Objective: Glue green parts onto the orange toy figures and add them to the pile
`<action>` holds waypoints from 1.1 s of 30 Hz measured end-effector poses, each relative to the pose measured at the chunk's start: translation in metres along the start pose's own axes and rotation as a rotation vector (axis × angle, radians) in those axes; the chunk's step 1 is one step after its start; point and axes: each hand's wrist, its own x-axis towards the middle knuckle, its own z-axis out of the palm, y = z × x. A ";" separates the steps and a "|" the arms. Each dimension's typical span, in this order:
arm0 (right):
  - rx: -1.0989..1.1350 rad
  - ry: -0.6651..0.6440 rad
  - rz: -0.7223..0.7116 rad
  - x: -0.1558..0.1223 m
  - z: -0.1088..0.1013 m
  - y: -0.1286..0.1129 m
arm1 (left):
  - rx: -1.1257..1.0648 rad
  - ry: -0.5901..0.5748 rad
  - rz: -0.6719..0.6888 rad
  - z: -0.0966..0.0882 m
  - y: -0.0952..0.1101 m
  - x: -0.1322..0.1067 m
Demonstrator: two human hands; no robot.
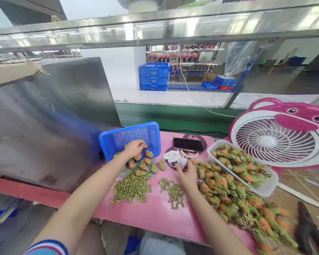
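Toy figures: spilled from the tipped blue basket on the pink desk. Your left hand holds one; right hand grips white cloth. Draw singly.

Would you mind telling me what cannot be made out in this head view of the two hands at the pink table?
- Left hand: its fingers curl over green-and-orange figures at the blue basket, hiding any grip.
- Right hand: fingertips meet white scraps; contact unclear.
- Dark tool: blurred, cut off by the right edge.
- Phone: screen dark.
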 end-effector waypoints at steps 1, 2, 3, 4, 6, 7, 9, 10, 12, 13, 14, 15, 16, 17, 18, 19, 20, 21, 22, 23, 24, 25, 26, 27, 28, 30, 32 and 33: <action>0.002 0.001 0.000 -0.001 0.000 0.000 | 0.002 0.000 0.004 0.001 0.000 -0.004; 0.005 0.001 -0.001 -0.001 0.000 -0.001 | 0.007 0.001 0.008 0.002 0.000 -0.008; 0.006 0.001 -0.002 -0.001 0.000 -0.001 | 0.015 0.002 0.014 0.004 0.001 -0.012; 0.007 0.001 -0.003 -0.001 0.000 -0.002 | 0.025 0.005 0.020 0.005 0.003 -0.015; 0.008 -0.002 -0.007 -0.001 0.000 -0.003 | 0.056 0.018 0.035 0.010 0.011 -0.020; 0.007 -0.003 -0.008 -0.001 -0.001 -0.003 | 0.073 0.018 0.048 0.013 0.017 -0.021; 0.000 -0.002 -0.008 0.000 -0.001 -0.004 | 0.105 -0.006 0.079 0.022 0.032 -0.023; -0.005 -0.002 -0.008 0.000 -0.001 -0.004 | 0.119 -0.028 0.091 0.026 0.040 -0.024; -0.013 -0.002 -0.008 0.000 -0.002 -0.005 | 0.136 -0.073 0.094 0.038 0.057 -0.024; -0.016 -0.002 -0.009 -0.001 -0.002 -0.005 | 0.139 -0.089 0.081 0.044 0.064 -0.024; -0.020 -0.003 -0.010 -0.001 -0.001 -0.004 | 0.135 -0.102 0.062 0.049 0.071 -0.023; -0.022 -0.004 -0.011 -0.001 -0.001 -0.004 | 0.124 -0.112 0.039 0.055 0.077 -0.021; -0.025 -0.005 -0.013 -0.001 -0.001 -0.003 | 0.103 -0.120 0.013 0.060 0.083 -0.019; -0.028 -0.006 -0.014 -0.001 0.000 -0.002 | 0.073 -0.125 -0.015 0.063 0.087 -0.017; -0.032 -0.007 -0.016 -0.002 0.000 -0.001 | 0.035 -0.127 -0.044 0.066 0.090 -0.015; -0.038 -0.008 -0.016 -0.002 0.000 0.000 | -0.011 -0.124 -0.073 0.067 0.093 -0.012; -0.045 -0.010 -0.017 -0.002 0.000 0.001 | -0.065 -0.119 -0.100 0.066 0.094 -0.010; -0.053 -0.011 -0.016 -0.002 0.001 0.002 | -0.127 -0.110 -0.126 0.064 0.095 -0.008; -0.061 -0.013 -0.016 -0.001 0.001 0.002 | -0.195 -0.098 -0.148 0.061 0.096 -0.008; -0.068 -0.016 -0.015 -0.001 0.000 0.003 | -0.271 -0.081 -0.164 0.056 0.096 -0.009; -0.074 -0.019 -0.014 -0.001 0.000 0.003 | -0.356 -0.057 -0.179 0.051 0.095 -0.013; -0.080 -0.023 -0.014 -0.001 0.000 0.003 | -0.447 -0.024 -0.193 0.046 0.094 -0.020; -0.084 -0.027 -0.015 -0.001 0.000 0.002 | -0.543 0.018 -0.209 0.042 0.092 -0.031; -0.087 -0.031 -0.015 -0.001 0.000 0.002 | -0.642 0.069 -0.232 0.039 0.090 -0.045; -0.088 -0.035 -0.016 -0.001 0.000 0.001 | -0.740 0.127 -0.261 0.038 0.088 -0.062; -0.086 -0.039 -0.015 -0.001 0.000 0.001 | -0.921 0.245 -0.337 0.044 0.085 -0.105; -0.080 -0.040 -0.014 -0.001 0.001 0.002 | -1.066 0.344 -0.419 0.059 0.081 -0.153; -0.075 -0.040 -0.013 -0.001 0.002 0.002 | -1.124 0.370 -0.451 0.070 0.079 -0.177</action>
